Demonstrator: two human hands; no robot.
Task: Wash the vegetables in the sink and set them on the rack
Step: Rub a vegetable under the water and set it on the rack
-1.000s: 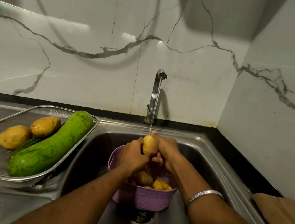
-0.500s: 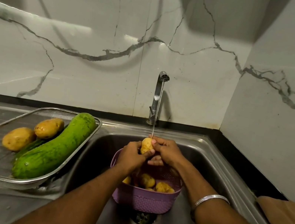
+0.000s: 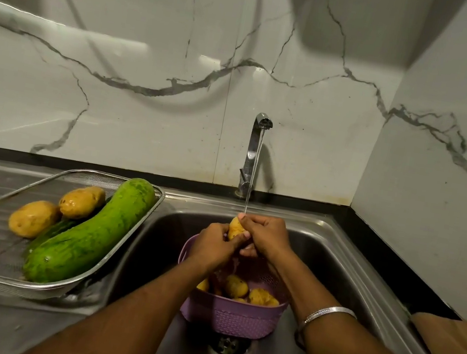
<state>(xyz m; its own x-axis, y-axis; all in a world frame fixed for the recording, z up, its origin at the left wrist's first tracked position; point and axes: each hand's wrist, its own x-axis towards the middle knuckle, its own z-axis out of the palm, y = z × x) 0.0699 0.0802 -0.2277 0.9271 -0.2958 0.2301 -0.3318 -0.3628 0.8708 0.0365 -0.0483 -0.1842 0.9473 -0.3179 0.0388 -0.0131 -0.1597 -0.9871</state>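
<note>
My left hand (image 3: pixel 214 246) and my right hand (image 3: pixel 267 235) both grip one yellow potato (image 3: pixel 235 228) under the thin water stream from the tap (image 3: pixel 256 153). Below them a purple perforated basket (image 3: pixel 233 316) stands in the steel sink (image 3: pixel 333 274) with several potatoes (image 3: pixel 250 292) inside. On the left drainboard a wire rack (image 3: pixel 137 228) holds a long green gourd (image 3: pixel 93 233) and two potatoes (image 3: pixel 81 201), (image 3: pixel 32 218).
The drain (image 3: pixel 228 346) lies just in front of the basket. A brown cloth (image 3: pixel 453 352) lies on the counter at the right. Marble walls close off the back and the right side. A silver bangle (image 3: pixel 327 313) sits on my right wrist.
My hands have kept turning the potato under the stream, the right fingers now covering more of it. The view has shifted slightly; rack and basket stay put.
</note>
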